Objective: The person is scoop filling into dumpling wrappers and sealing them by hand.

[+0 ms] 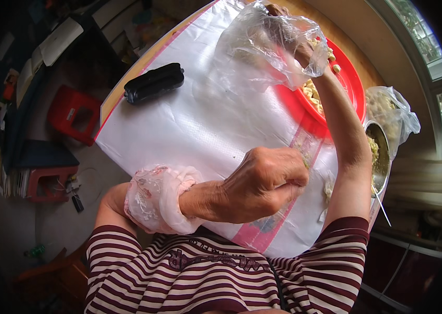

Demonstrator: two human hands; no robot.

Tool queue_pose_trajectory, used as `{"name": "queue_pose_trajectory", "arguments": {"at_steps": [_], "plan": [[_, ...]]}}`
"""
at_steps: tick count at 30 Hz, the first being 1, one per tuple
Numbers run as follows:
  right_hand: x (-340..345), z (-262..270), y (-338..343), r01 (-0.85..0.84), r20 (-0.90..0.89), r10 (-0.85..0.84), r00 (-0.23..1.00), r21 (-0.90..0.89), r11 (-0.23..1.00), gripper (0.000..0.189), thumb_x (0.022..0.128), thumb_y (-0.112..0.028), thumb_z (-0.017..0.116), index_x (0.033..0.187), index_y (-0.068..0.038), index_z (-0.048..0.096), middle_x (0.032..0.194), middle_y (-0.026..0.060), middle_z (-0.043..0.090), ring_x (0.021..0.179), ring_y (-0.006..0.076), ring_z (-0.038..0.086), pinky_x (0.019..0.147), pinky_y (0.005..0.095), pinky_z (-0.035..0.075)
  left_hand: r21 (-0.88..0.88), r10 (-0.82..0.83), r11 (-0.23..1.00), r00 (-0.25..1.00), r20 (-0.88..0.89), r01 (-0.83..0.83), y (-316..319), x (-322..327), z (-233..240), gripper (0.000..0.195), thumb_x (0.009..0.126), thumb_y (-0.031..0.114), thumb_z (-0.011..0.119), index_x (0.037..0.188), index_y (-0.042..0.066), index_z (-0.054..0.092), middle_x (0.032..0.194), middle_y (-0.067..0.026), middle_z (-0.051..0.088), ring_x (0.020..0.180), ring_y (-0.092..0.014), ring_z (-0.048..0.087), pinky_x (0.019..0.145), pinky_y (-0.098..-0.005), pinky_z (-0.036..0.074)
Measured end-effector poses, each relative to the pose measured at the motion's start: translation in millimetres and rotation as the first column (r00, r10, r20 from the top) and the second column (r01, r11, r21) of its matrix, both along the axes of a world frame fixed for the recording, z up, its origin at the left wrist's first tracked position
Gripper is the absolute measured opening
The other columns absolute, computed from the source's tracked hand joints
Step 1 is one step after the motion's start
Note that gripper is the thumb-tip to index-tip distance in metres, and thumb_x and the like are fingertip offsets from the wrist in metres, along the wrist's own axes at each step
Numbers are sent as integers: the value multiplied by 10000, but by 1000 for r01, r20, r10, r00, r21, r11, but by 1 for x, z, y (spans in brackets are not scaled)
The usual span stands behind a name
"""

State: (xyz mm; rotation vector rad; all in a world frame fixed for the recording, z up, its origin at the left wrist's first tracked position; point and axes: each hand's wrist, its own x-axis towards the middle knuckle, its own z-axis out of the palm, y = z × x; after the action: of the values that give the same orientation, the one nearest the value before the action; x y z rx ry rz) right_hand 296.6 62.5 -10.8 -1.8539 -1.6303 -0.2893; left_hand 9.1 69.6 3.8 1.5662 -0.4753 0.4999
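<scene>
My left hand [264, 186] is held over the near part of the table with its fingers curled. Whatever may lie inside the curl is hidden. Beyond the red round tray [357, 84], my right hand [279, 11] holds a crumpled clear plastic bag [240, 43], partly seen through the film. The bag hangs across my forearm and covers part of the tray. Small pale dough pieces [312, 96] lie in that tray. Beside my right arm stands a metal bowl [381, 157] of greenish chopped filling [372, 151], a thin white stick [381, 206] jutting from it.
White woven plastic sheeting [189, 129] covers the wooden table. A black case [154, 83] lies at the left. A tied clear bag of pale contents [385, 104] sits behind the bowl. Red stools [74, 114] stand on the floor to the left; a window [421, 35] is at the right.
</scene>
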Motion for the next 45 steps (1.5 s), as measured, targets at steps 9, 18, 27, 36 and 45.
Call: {"name": "queue_pose_trajectory", "arguments": {"at_steps": [9,18,27,36,45], "plan": [[2,-2,9,-3,88,7,996,-39,999,402,916,-317,518,1268,-127,478,1191,102,549,1089,224,534,952,348,419,30,-15,999,1000,-4,16,0,-2,-1,145,686,-77,655,793,-31,570,754,-123,584,680,-255,577,602,-318,460],[10,-8,17,90,339,-48,940,-108,990,327,900,-215,533,1193,-70,514,1111,122,559,1000,258,549,867,361,444,29,-25,999,1000,-16,26,-1,-2,-1,142,689,-74,656,786,-29,562,749,-123,581,673,-251,576,598,-315,458],[-2,5,12,56,-18,-57,998,-60,997,299,865,-155,546,1139,-35,553,1045,116,597,937,224,581,794,331,475,27,-29,999,999,-12,30,-1,-1,-3,142,692,-78,653,790,-27,563,751,-121,584,675,-248,578,598,-309,457],[-33,74,-16,175,-306,-188,933,-69,982,285,828,-88,549,1097,-3,587,1006,115,624,891,207,598,759,326,490,-1,-56,998,996,-73,56,-1,-1,-3,118,704,-77,647,784,-30,573,749,-111,593,679,-215,582,616,-296,456],[-87,111,-93,372,-560,-323,763,-28,928,278,790,-21,552,1054,28,621,967,115,651,846,191,615,724,320,505,14,-122,992,988,-99,124,-2,-7,0,111,702,-51,668,782,-25,595,760,-104,608,677,-184,580,612,-277,455]]}}
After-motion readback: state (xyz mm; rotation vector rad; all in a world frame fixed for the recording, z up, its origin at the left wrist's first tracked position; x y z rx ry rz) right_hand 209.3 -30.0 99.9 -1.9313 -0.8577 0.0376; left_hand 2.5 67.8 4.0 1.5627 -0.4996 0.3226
